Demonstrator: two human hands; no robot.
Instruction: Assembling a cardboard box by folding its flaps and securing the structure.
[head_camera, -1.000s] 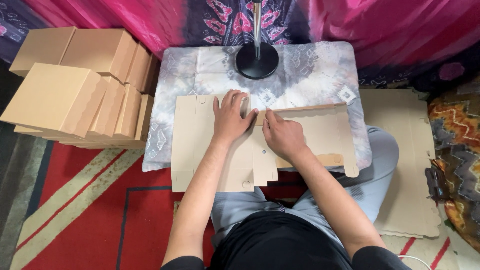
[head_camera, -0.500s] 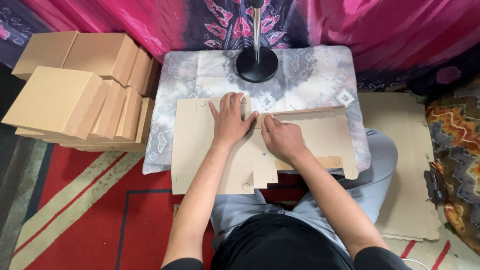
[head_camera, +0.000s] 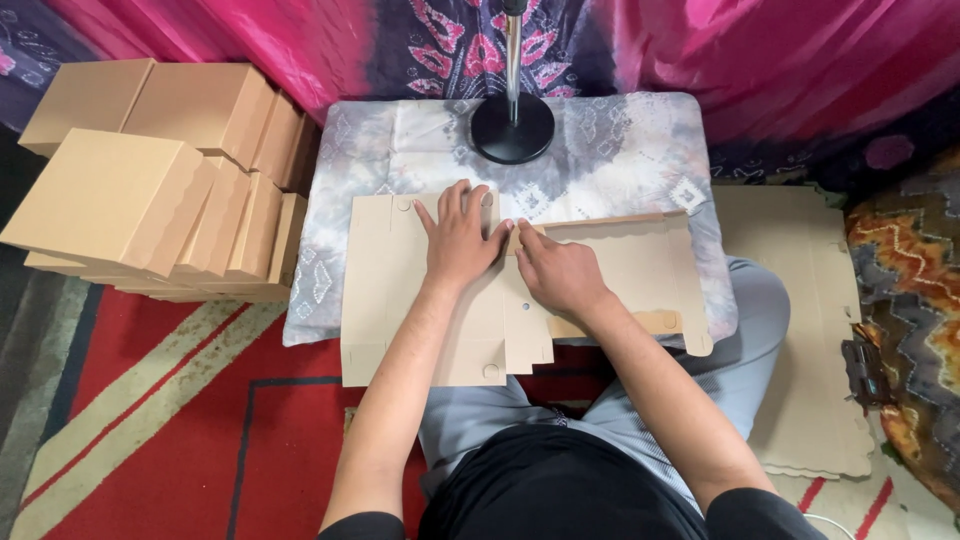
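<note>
Barely any shift since the earlier frames: both hands sit at the same spot on the flat brown die-cut cardboard box blank (head_camera: 400, 290), right hand maybe nudged a touch along the fold. Left hand (head_camera: 460, 235) is spread flat, fingers fanned, palm pressing the blank down onto the grey-white tie-dye cushion (head_camera: 620, 150); nothing pinched. Right hand (head_camera: 560, 270) lies just beside it, fingers together and curled slightly, fingertips pressing where a narrow raised cardboard flap (head_camera: 610, 220) starts; can't tell if the thumb is hooked under the flap edge. Blank is directly under both palms, long axis running left-right across the lap, more of it extending outward from each hand than toward the body. Flap runs away from the right fingertips to the right, so the right hand is the nearer one to it; left hand is at its near end only. Ahead of both hands: round black stand base with a metal pole (head_camera: 512, 128). Off to the left of the left hand, well apart: stack of folded brown cardboard boxes (head_camera: 150, 190). Right of the right arm: more flat cardboard sheets (head_camera: 800, 330) on the floor.
</note>
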